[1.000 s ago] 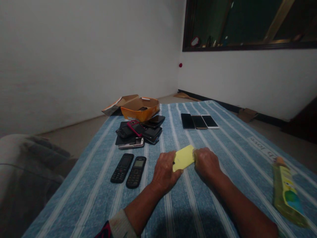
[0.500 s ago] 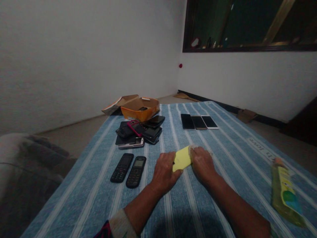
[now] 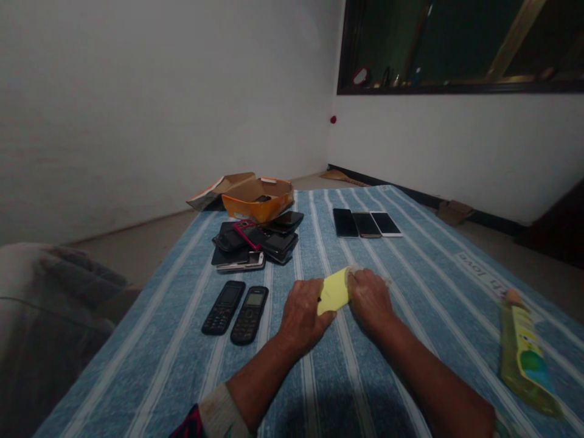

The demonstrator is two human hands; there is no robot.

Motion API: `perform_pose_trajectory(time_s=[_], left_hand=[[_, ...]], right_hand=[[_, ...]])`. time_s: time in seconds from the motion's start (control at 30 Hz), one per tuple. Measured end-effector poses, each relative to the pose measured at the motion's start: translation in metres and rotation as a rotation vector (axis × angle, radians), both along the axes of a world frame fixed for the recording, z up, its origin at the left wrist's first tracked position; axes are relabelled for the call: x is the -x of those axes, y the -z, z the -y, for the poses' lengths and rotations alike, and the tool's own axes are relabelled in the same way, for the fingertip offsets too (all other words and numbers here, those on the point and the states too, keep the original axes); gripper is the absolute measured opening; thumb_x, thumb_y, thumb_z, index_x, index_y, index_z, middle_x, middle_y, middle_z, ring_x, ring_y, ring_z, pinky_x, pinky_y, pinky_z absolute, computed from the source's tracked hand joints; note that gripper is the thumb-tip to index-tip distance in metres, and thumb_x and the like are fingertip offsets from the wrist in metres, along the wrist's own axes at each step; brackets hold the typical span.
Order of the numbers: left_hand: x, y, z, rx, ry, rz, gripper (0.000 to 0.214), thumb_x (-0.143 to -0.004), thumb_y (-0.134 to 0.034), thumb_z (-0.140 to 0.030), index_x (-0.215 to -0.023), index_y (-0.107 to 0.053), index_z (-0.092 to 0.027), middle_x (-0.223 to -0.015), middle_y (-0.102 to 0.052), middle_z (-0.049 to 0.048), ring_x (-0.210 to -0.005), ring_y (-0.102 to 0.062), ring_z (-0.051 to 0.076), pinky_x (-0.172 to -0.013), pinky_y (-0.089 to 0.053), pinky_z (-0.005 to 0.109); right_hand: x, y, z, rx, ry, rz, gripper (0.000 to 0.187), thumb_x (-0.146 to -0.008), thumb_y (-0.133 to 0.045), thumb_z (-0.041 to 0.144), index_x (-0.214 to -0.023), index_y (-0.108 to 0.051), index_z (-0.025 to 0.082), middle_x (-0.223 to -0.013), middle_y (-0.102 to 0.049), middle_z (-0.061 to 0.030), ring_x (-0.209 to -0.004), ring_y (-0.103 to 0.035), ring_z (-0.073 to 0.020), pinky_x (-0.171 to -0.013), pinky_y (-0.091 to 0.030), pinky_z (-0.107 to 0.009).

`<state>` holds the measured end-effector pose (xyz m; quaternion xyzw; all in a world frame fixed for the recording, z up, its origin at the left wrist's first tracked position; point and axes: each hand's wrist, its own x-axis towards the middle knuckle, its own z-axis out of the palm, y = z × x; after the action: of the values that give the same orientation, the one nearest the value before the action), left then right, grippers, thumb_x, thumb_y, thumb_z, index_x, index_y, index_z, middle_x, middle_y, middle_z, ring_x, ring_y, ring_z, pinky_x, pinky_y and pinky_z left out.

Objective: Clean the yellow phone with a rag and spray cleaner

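A yellow cloth [image 3: 333, 291] lies between my two hands on a blue striped sheet [image 3: 410, 286]. My left hand [image 3: 302, 316] is curled on the cloth's left end; a dark edge shows under its thumb, but what is beneath the cloth stays hidden. Closed fingers of my right hand [image 3: 369, 299] press on the cloth's right part. Left of my hands, two black keypad phones [image 3: 236, 307] lie side by side.
A heap of phones [image 3: 255, 243] sits farther back, with an orange cardboard box [image 3: 258, 198] behind it. Three smartphones [image 3: 366, 223] lie in a row at the back. A green bottle [image 3: 524, 353] lies at the right. Grey fabric [image 3: 41, 316] is at the left.
My right hand has slid leftward over the yellow cloth, covering more of it. The left hand has stayed in place.
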<state>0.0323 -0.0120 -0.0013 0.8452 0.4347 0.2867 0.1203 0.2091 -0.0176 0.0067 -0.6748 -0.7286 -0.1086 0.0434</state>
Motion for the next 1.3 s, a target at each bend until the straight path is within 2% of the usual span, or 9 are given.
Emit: perform_pose_trajectory(time_s=[0.2,0.43,0.6,0.73,0.83,0.93,1.03,1.2,1.3], left_hand=[[0.000,0.001,0.000,-0.026,-0.015,0.023,0.040,-0.073,-0.066,-0.025,-0.112,-0.057,-0.022,-0.096,-0.065,0.0052,-0.091,-0.056,0.029,-0.080,-0.047,0.043],[0.000,0.000,0.000,-0.016,-0.010,0.006,0.039,-0.074,-0.066,-0.024,-0.111,-0.056,-0.019,-0.098,-0.065,0.0067,-0.091,-0.055,0.028,-0.082,-0.048,0.043],[0.000,-0.001,-0.001,-0.014,-0.019,-0.018,0.039,-0.073,-0.068,-0.025,-0.110,-0.056,-0.020,-0.097,-0.064,0.0062,-0.091,-0.055,0.029,-0.080,-0.048,0.043],[0.000,0.000,-0.001,-0.016,-0.011,-0.007,0.038,-0.075,-0.067,-0.024,-0.110,-0.056,-0.020,-0.097,-0.065,0.0063,-0.091,-0.055,0.028,-0.080,-0.048,0.043],[0.000,0.000,0.000,-0.016,-0.010,-0.005,0.039,-0.074,-0.068,-0.024,-0.111,-0.056,-0.019,-0.097,-0.064,0.0071,-0.091,-0.055,0.029,-0.080,-0.048,0.043],[0.000,0.000,0.000,-0.017,-0.006,-0.006,0.040,-0.074,-0.067,-0.024,-0.112,-0.055,-0.019,-0.098,-0.064,0.0071,-0.091,-0.054,0.029,-0.080,-0.047,0.043],[0.000,0.001,-0.001,-0.013,-0.007,-0.006,0.039,-0.075,-0.067,-0.024,-0.112,-0.054,-0.020,-0.098,-0.064,0.0068,-0.091,-0.054,0.028,-0.080,-0.047,0.043],[0.001,0.001,0.000,-0.009,0.006,0.002,0.038,-0.076,-0.067,-0.026,-0.111,-0.054,-0.019,-0.099,-0.064,0.0071,-0.092,-0.054,0.028,-0.083,-0.047,0.043],[0.001,0.000,0.000,0.008,-0.001,0.000,0.036,-0.076,-0.067,-0.026,-0.110,-0.055,-0.020,-0.099,-0.064,0.0067,-0.092,-0.054,0.028,-0.083,-0.047,0.043]], right_hand=[[-0.001,0.001,-0.007,-0.013,0.042,-0.012,0.025,-0.095,-0.050,0.012,-0.115,-0.065,0.011,-0.100,-0.067,-0.0128,-0.094,-0.055,-0.0255,-0.074,-0.035,-0.034],[0.005,0.003,-0.002,-0.026,-0.093,-0.041,0.022,-0.097,-0.050,0.014,-0.111,-0.066,0.012,-0.104,-0.066,-0.0127,-0.099,-0.053,-0.0256,-0.077,-0.035,-0.035],[-0.006,-0.003,-0.011,0.010,-0.003,-0.084,0.021,-0.096,-0.051,0.013,-0.109,-0.067,0.013,-0.103,-0.067,-0.0115,-0.097,-0.055,-0.0243,-0.076,-0.035,-0.032],[-0.023,0.002,-0.015,-0.053,0.027,-0.212,0.023,-0.094,-0.050,0.012,-0.108,-0.068,0.014,-0.098,-0.068,-0.0105,-0.094,-0.058,-0.0219,-0.078,-0.038,-0.028],[-0.036,0.007,-0.019,-0.155,0.036,-0.434,0.037,-0.086,-0.045,0.001,-0.111,-0.069,0.013,-0.104,-0.070,-0.0108,-0.097,-0.061,-0.0199,-0.083,-0.042,-0.026],[-0.039,0.011,-0.022,-0.240,-0.032,-0.643,0.044,-0.081,-0.040,-0.002,-0.110,-0.071,0.012,-0.108,-0.070,-0.0113,-0.100,-0.063,-0.0196,-0.088,-0.046,-0.027],[-0.029,0.014,-0.018,-0.278,-0.148,-0.707,0.044,-0.082,-0.040,0.000,-0.112,-0.070,0.013,-0.111,-0.070,-0.0115,-0.104,-0.064,-0.0200,-0.090,-0.047,-0.029],[0.002,0.013,-0.003,-0.183,-0.369,-0.517,0.035,-0.088,-0.046,0.005,-0.113,-0.068,0.015,-0.111,-0.069,-0.0105,-0.103,-0.061,-0.0202,-0.088,-0.043,-0.029],[0.007,0.009,-0.001,-0.098,-0.383,-0.393,0.033,-0.090,-0.047,0.004,-0.112,-0.068,0.017,-0.108,-0.068,-0.0088,-0.103,-0.059,-0.0207,-0.087,-0.039,-0.031]])
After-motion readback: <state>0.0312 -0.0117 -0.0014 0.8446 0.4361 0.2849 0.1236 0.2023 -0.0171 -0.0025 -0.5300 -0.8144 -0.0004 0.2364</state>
